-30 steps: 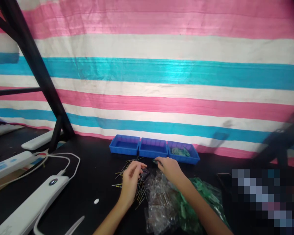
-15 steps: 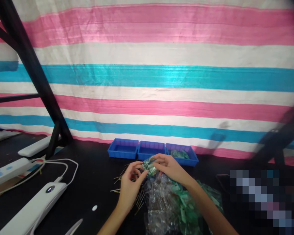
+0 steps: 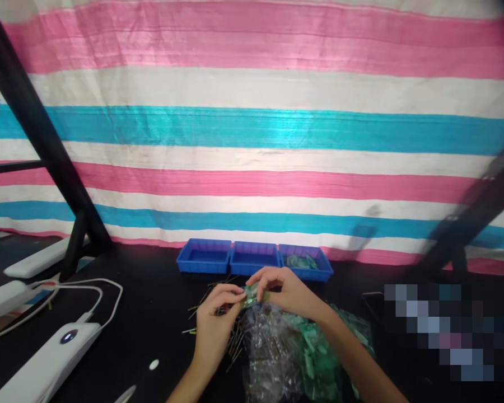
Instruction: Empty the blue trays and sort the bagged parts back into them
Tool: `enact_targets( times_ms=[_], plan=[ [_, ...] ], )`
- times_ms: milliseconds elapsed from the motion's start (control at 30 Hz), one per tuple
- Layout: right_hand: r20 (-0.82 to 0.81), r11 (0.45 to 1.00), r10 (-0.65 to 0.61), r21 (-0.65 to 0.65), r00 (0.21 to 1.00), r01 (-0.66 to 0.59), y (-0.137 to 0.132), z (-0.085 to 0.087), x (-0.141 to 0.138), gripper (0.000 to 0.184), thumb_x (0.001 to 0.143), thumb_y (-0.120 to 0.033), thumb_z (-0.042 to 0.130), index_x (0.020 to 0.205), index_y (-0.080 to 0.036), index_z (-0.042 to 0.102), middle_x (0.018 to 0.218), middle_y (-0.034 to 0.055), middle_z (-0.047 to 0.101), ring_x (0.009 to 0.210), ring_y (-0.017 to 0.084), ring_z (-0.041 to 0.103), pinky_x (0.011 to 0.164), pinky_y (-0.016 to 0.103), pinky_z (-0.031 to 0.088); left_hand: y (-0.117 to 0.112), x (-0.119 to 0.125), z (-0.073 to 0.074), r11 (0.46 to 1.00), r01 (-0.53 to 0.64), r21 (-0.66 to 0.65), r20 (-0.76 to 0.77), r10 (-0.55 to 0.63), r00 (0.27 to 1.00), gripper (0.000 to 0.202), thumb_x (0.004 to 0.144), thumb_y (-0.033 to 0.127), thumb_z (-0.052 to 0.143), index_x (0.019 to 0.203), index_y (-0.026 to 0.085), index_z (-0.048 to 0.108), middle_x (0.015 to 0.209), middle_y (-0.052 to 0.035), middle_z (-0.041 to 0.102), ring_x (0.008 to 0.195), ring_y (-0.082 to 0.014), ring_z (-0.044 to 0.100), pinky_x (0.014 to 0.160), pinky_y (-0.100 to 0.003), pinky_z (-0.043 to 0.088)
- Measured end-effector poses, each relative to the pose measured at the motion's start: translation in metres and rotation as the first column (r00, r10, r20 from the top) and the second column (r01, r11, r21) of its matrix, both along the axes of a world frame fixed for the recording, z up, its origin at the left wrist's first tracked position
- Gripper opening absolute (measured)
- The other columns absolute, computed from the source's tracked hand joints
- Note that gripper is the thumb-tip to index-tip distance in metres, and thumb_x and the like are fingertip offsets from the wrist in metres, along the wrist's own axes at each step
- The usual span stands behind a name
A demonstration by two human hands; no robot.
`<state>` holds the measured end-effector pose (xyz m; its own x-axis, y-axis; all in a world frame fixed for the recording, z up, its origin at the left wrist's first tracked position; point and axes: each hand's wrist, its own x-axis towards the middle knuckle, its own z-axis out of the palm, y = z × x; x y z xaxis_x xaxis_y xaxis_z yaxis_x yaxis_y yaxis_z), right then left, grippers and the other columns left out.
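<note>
Between my two hands is a small clear plastic bag [image 3: 251, 295] with greenish contents too small to make out. My left hand [image 3: 215, 318] pinches its left side with thumb and fingers. On its right side, the fingers of my right hand [image 3: 282, 289] are closed. Thin metal pin-like pieces [image 3: 235, 342] lie scattered on the black table beside and partly behind my left hand. Below my hands lies a heap of clear bags [image 3: 273, 352], and green bags [image 3: 319, 355] sit under my right forearm, which hides some of them.
Three blue trays stand in a row behind my hands; the right tray [image 3: 325, 273] holds greenish bags. A white power strip [image 3: 46, 364] with cables [image 3: 120, 294] lies at left, near a small white disc [image 3: 154, 365]. Black frame legs [image 3: 61, 184] stand before a striped sheet [image 3: 252, 89].
The view has shifted slightly. My right hand's fingers have bent down more over the small bag, and my left fingers have closed in on its edge.
</note>
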<state>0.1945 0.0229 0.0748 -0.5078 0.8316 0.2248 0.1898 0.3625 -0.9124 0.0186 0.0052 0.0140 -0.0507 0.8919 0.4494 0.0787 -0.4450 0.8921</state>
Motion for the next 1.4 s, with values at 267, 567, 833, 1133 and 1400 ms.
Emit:
enact_targets(
  times_ms=[267, 567, 833, 1133, 1400],
  plan=[
    [0.095, 0.972, -0.138, -0.178, 0.986, 0.153, 0.004, 0.013, 0.033, 0.026, 0.074, -0.035, 0.063, 0.093, -0.019, 0.055, 0.07, -0.001, 0.062, 0.054, 0.011, 0.062, 0.042, 0.019, 0.043, -0.004, 0.004, 0.005, 0.995, -0.031, -0.099, -0.086, 0.022, 0.996, 0.013, 0.072, 0.031, 0.065, 0.076, 0.019, 0.067, 0.073, -0.0013, 0.061, 0.064, -0.0125, 0.053, 0.055, -0.023, 0.041],
    [0.119, 0.737, -0.637, -0.196, 0.762, 0.647, 0.038, -0.009, 0.106, 0.051, 0.075, -0.033, 0.062, 0.121, -0.015, 0.049, 0.087, 0.0093, 0.067, 0.081, 0.019, 0.065, 0.055, 0.023, 0.052, -0.001, 0.008, 0.004, 0.995, -0.055, -0.078, -0.064, 0.05, 0.997, 0.016, 0.072, 0.035, 0.064, 0.075, 0.019, 0.064, 0.09, -0.0038, 0.053, 0.066, -0.0113, 0.051, 0.05, -0.02, 0.04],
    [0.678, 0.736, -0.471, -0.051, 0.564, 0.675, 0.027, -0.011, 0.149, 0.024, 0.059, -0.031, 0.073, 0.077, -0.015, 0.069, 0.069, 0.0086, 0.067, 0.062, 0.018, 0.063, 0.053, 0.026, 0.049, -0.001, 0.008, 0.0, 0.995, -0.062, -0.08, -0.111, 0.053, 0.992, 0.017, 0.072, 0.034, 0.064, 0.081, 0.02, 0.061, 0.09, -0.0027, 0.051, 0.067, -0.0115, 0.05, 0.05, -0.021, 0.04],
    [0.854, 0.676, -0.004, -0.381, 0.52, 0.631, 0.031, -0.049, 0.123, 0.039, 0.02, -0.026, 0.083, 0.05, -0.018, 0.059, 0.033, -0.0066, 0.048, 0.029, 0.014, 0.05, 0.035, 0.027, 0.042, 0.001, 0.01, -0.002, 0.994, -0.087, -0.062, -0.136, 0.078, 0.988, 0.018, 0.072, 0.035, 0.064, 0.08, 0.02, 0.062, 0.09, -0.0032, 0.053, 0.07, -0.0131, 0.052, 0.05, -0.021, 0.041],
    [0.804, 0.792, -0.066, -0.319, 0.591, 0.521, 0.024, -0.032, 0.109, 0.034, 0.031, -0.025, 0.082, 0.058, -0.021, 0.064, 0.041, -0.0063, 0.052, 0.032, 0.009, 0.047, 0.035, 0.021, 0.039, 0.0, 0.01, -0.001, 0.996, -0.072, -0.061, -0.136, 0.063, 0.989, 0.016, 0.071, 0.033, 0.065, 0.079, 0.02, 0.062, 0.085, -0.0031, 0.055, 0.07, -0.0135, 0.052, 0.05, -0.021, 0.041]
  ],
)
